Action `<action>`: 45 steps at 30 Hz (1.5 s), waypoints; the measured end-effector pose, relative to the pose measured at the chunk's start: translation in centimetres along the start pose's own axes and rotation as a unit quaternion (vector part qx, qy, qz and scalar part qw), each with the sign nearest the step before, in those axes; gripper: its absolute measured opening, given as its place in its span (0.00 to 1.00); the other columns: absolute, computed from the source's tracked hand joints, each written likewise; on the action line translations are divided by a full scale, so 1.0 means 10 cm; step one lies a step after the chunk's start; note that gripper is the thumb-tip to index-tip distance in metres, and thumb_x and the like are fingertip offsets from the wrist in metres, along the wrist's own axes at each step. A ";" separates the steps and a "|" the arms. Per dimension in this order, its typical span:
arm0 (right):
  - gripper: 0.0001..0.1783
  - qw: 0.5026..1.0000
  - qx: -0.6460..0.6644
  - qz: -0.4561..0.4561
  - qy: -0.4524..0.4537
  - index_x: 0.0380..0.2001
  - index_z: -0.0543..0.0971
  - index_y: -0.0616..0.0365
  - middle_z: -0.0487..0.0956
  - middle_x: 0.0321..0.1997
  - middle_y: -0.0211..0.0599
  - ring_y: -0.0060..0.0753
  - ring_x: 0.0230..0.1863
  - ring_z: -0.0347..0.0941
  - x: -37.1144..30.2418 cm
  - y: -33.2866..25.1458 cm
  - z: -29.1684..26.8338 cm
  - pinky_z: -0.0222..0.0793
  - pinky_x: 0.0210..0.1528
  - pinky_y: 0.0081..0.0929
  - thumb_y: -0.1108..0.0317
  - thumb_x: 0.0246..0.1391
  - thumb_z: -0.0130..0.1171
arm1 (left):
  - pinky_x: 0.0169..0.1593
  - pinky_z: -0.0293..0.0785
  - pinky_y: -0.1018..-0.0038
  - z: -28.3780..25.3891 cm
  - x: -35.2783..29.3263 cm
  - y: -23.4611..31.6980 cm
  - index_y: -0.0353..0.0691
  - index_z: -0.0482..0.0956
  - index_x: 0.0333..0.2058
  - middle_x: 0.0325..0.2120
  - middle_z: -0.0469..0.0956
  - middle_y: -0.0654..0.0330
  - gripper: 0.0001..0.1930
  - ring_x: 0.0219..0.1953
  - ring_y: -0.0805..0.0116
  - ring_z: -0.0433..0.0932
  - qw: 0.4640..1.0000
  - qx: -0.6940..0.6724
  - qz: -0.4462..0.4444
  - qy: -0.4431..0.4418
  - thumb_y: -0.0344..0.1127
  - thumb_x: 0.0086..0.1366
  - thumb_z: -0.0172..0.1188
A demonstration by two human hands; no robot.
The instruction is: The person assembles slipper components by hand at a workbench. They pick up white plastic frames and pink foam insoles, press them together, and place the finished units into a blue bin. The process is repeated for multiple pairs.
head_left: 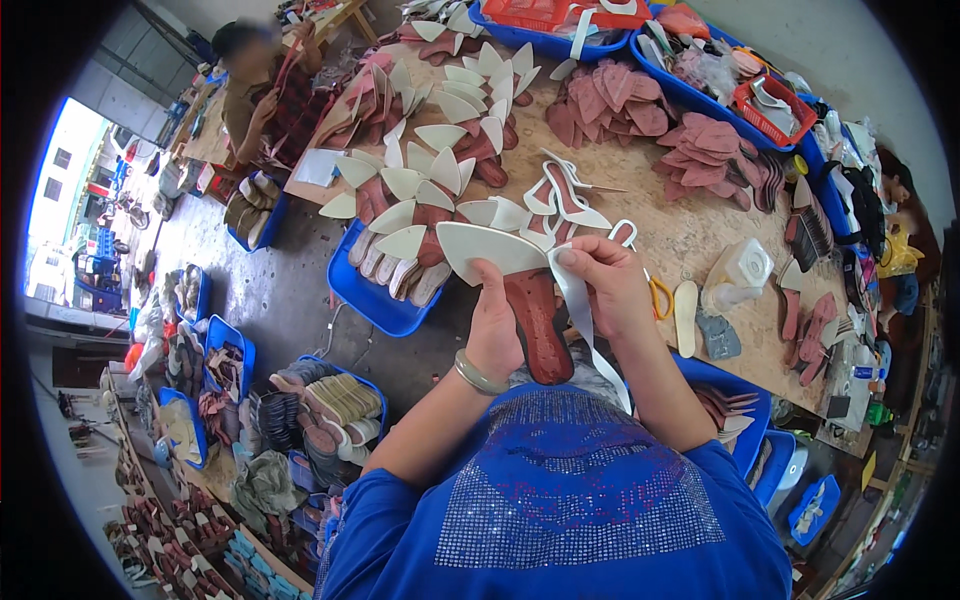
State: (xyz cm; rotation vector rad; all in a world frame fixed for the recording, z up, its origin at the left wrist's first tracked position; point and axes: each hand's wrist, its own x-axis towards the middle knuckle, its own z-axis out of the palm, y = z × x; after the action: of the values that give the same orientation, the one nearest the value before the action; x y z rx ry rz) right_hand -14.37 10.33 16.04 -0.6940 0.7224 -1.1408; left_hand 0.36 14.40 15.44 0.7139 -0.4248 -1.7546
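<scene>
Shoe piece [541, 340], single, being held in front of the torso, beside the near edge of desk [690, 235]. Comprising pointed white toe piece [490, 252] and reddish-brown sole. Being gripped in left hand [495, 325], thumb lying along the toe piece, remaining fingers mostly hidden behind. White strap [577, 300], being pinched between thumb and fingers of right hand [615, 285], at the toe piece's right corner; lower length hanging free.

Progress, by judgement: toe piece and sole already together, fastening not discernible; strap apparently unfinished. Rows of similar white-toed pieces [403, 183], lying on desk, showing no clear strap. Reddish leaf-shaped pieces [610, 100], lying heaped, seemingly awaiting work.

Materials: toe piece smooth, matt, leaf-shaped, apparently stiff; sole waisted, leather-like, faintly marked down the middle; strap narrow, flat, pliant, bending softly. Also lying on desk: yellow-handled scissors [660, 298]; translucent plastic bottle [738, 272]; slim cream insole [685, 318].
</scene>
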 end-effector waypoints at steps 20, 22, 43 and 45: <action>0.05 0.963 -0.214 -0.162 -0.035 0.29 0.83 0.63 0.76 0.31 0.28 0.18 0.33 0.69 -0.32 -0.18 0.27 0.62 0.37 0.15 0.79 0.44 0.64 | 0.43 0.72 0.71 0.09 -0.26 0.07 0.41 0.67 0.49 0.40 0.74 0.61 0.38 0.40 0.70 0.74 0.999 0.039 0.001 0.010 0.71 0.60 0.37; 0.05 0.972 -0.171 -0.157 -0.032 0.29 0.82 0.63 0.75 0.31 0.28 0.19 0.34 0.69 -0.34 -0.12 0.31 0.62 0.38 0.16 0.79 0.45 0.64 | 0.45 0.72 0.70 0.12 -0.32 0.12 0.42 0.67 0.51 0.41 0.74 0.61 0.37 0.42 0.69 0.74 0.998 0.065 0.014 0.007 0.71 0.60 0.38; 0.09 0.854 -0.397 -0.324 -0.091 0.34 0.83 0.57 0.73 0.26 0.30 0.26 0.31 0.69 -0.29 -0.09 0.79 0.64 0.34 0.23 0.71 0.47 0.64 | 0.63 0.56 0.70 0.05 -0.34 0.35 0.37 0.52 0.64 0.56 0.65 0.55 0.45 0.59 0.66 0.62 0.977 0.108 0.174 -0.059 0.71 0.62 0.30; 0.08 0.910 -0.326 -0.241 -0.082 0.36 0.83 0.61 0.77 0.32 0.31 0.21 0.32 0.69 -0.22 0.04 0.80 0.64 0.34 0.18 0.72 0.51 0.62 | 0.65 0.53 0.64 0.09 -0.34 0.34 0.40 0.51 0.64 0.60 0.61 0.51 0.45 0.64 0.59 0.58 0.980 0.029 0.177 -0.089 0.72 0.61 0.28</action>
State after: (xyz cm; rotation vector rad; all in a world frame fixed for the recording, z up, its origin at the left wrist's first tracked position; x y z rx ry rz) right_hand -8.34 13.52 20.75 -1.5863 0.8162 -1.2620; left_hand 2.89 16.52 19.01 0.4874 -0.6838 -1.4766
